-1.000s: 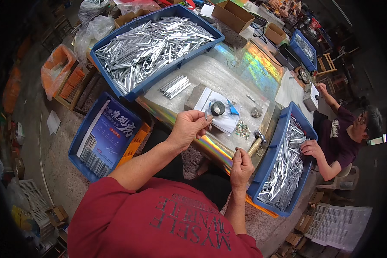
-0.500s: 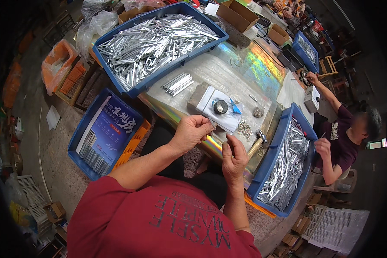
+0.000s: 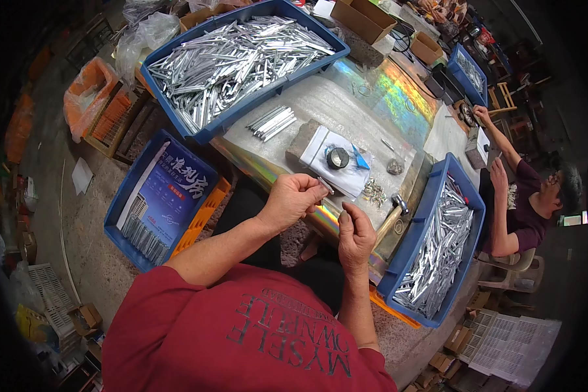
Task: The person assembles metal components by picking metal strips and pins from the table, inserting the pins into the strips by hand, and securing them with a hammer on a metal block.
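My left hand [image 3: 295,200] pinches a short silvery metal strip [image 3: 325,186] between thumb and fingers, just in front of the block. My right hand [image 3: 356,240] is beside it, apart from the strip, with its fingers curled and the tips together; whatever they hold, if anything, is too small to make out. Beyond my hands, a round black-rimmed tin [image 3: 338,158] stands on a white paper-covered block [image 3: 317,151] with dark smudges. A pile of small metal pins [image 3: 374,193] lies right of the block, near a hammer [image 3: 396,209].
A large blue crate [image 3: 196,134] of metal strips stands at the far left of the table. Another blue crate [image 3: 398,264] is at my right. Several strips [image 3: 271,124] lie in a row. At left is a blue tray [image 3: 121,228]. A co-worker [image 3: 526,209] sits at right.
The metal strip in my left hand now points more toward my right hand. My right hand has barely moved. The co-worker's nearer hand has gone up toward the table.
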The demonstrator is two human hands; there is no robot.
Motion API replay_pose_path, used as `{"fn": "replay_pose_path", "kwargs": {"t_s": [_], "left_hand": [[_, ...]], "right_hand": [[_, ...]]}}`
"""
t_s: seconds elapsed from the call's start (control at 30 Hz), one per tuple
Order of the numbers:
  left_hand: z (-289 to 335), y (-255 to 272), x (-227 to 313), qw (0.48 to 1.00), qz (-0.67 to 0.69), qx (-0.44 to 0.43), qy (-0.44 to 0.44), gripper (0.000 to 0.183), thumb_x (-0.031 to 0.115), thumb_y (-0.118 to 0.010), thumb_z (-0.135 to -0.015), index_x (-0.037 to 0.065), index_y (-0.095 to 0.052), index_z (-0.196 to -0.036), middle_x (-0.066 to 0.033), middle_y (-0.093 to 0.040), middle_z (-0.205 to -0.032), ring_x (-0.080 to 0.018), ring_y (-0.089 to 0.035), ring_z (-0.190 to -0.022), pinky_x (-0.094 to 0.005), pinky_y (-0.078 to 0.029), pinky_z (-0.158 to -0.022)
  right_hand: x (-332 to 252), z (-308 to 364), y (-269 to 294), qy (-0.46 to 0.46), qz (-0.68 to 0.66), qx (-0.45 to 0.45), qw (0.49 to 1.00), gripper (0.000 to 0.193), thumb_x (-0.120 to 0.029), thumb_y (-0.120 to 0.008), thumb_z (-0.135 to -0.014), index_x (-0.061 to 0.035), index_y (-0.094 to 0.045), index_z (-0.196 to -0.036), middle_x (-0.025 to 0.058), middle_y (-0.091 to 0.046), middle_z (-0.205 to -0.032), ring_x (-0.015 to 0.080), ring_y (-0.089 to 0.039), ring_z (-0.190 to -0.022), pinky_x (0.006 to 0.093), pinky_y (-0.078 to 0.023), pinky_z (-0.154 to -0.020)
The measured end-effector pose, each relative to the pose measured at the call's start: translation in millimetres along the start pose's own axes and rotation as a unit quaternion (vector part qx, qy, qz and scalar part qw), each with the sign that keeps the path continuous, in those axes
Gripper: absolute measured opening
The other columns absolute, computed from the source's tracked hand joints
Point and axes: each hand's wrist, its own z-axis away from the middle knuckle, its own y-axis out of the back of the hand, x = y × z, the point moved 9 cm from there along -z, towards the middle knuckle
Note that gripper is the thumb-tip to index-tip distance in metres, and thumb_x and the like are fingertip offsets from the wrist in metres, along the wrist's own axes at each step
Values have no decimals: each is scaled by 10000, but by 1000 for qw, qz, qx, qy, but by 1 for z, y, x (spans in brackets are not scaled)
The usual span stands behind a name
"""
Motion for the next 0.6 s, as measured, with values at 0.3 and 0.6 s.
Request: {"fn": "replay_pose_path", "kwargs": {"t_s": [0.3,0.6], "left_hand": [[2,-3,-1,1000,-5,-1,10,146,142,-554,-777,12,-563,-713,-7,-538,-595,-22,-464,-467,-131,-354,-382],[5,-11,-2,992,-117,-37,-2,144,132,-563,-768,11,-563,-690,8,-519,-580,-16,-460,-501,-151,-363,-415]], "right_hand": [[24,9,-3,-70,-40,-17,997,169,-71,-513,-796,17,-555,-935,36,-556,-814,67,-494,-690,188,-407,-608],[-6,-6,-4,-15,-41,-16,999,196,-52,-571,-733,-3,-552,-922,99,-557,-736,153,-536,-633,251,-416,-557]]}}
